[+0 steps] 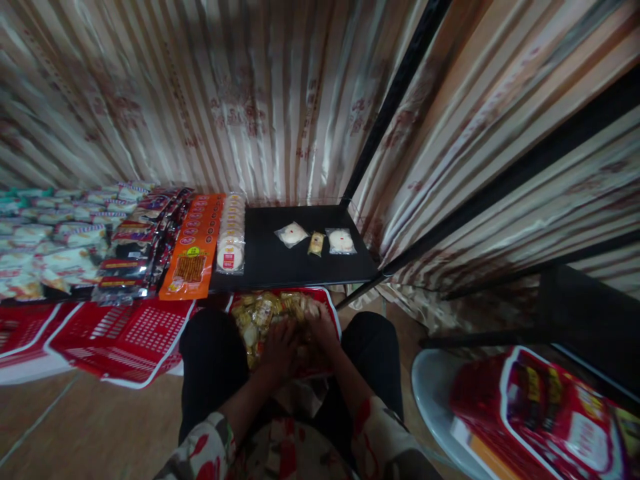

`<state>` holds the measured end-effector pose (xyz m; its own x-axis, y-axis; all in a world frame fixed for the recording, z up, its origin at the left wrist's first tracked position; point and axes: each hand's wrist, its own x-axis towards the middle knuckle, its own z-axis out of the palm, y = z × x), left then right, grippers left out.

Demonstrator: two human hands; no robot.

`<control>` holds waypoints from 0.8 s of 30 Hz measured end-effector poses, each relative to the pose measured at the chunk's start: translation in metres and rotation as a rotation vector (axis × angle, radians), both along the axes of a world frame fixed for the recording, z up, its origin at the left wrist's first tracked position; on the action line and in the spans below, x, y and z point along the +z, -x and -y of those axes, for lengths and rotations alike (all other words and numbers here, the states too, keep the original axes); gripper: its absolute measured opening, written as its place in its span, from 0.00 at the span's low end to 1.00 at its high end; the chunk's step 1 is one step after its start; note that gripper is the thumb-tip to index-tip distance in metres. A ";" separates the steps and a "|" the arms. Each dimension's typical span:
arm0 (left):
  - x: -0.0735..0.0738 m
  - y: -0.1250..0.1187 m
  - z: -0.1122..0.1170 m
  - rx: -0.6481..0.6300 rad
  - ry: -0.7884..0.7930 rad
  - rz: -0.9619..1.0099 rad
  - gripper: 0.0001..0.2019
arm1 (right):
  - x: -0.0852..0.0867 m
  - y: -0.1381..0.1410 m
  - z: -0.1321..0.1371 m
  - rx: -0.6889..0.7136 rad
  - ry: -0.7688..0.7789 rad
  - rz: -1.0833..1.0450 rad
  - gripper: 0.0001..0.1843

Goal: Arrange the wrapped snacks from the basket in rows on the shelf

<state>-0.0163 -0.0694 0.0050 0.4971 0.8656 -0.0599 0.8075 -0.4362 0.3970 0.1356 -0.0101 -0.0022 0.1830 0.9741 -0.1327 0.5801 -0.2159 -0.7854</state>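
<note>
Between my knees is a red basket point(336, 313) with a white rim, filled with small gold-wrapped snack packets point(263, 310). My left hand point(281, 341) lies over the packets with its fingers spread. My right hand point(320, 323) reaches into the basket's right side; its fingers are dim and blurred, and whether they grip a packet is unclear. On the black shelf point(270, 263) just beyond lie a flat white round snack in clear wrap point(291, 234), a small gold packet point(316, 244) and another wrapped white snack point(341, 241).
Along the shelf's left part are a column of wrapped round crackers point(231, 247), an orange bag point(193, 250), dark packets point(133, 257) and white packets point(65, 250). Red baskets point(125, 340) stand below. A black frame post point(385, 107) and a loaded basket point(555, 407) are at right.
</note>
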 end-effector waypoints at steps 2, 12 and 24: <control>0.002 0.002 0.005 0.002 -0.005 0.016 0.31 | 0.004 0.003 0.004 0.004 0.026 0.024 0.22; 0.008 0.004 0.015 0.391 -0.048 0.289 0.16 | 0.000 0.032 0.042 0.173 -0.239 0.248 0.23; 0.015 0.012 -0.011 0.822 0.463 0.599 0.13 | 0.008 0.041 0.063 0.279 -0.270 0.201 0.22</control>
